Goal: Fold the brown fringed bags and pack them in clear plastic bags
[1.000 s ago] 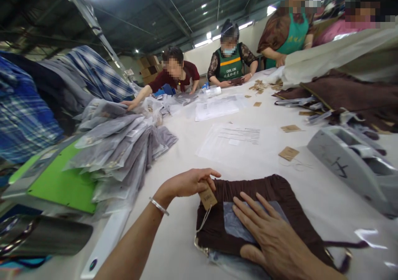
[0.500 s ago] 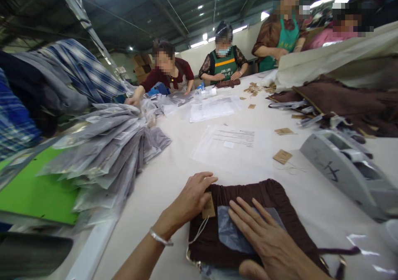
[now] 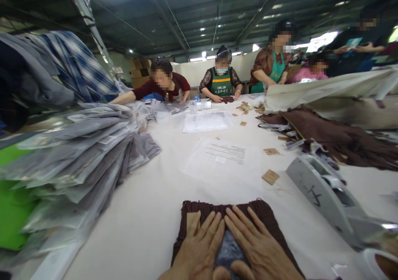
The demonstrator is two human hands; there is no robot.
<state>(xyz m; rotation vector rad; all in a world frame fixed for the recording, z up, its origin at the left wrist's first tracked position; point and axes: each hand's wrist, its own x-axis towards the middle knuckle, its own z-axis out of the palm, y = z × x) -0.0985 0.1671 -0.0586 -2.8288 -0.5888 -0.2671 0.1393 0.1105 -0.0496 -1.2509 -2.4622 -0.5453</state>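
Note:
A folded dark brown garment point(image 3: 264, 220) lies on the white table point(image 3: 155, 205) right in front of me. My left hand point(image 3: 199, 251) rests flat on it, fingers stretched out, partly over a brown cardboard hang tag point(image 3: 190, 221). Beside it my right hand point(image 3: 256, 247) also presses flat on the garment, fingers spread. Between the two hands shows a grey-blue patch point(image 3: 229, 249) on the cloth.
A tall pile of grey bagged garments point(image 3: 77, 147) fills the left. A clear printed bag point(image 3: 222, 158), loose tags point(image 3: 270, 176) and a grey tape dispenser point(image 3: 323, 195) lie ahead and right. More brown cloth point(image 3: 336, 135) is heaped far right. Several people work at the far end.
My left hand has moved from the tag at the garment's edge onto the garment and lies flat beside my right hand. The view has tilted up and closer.

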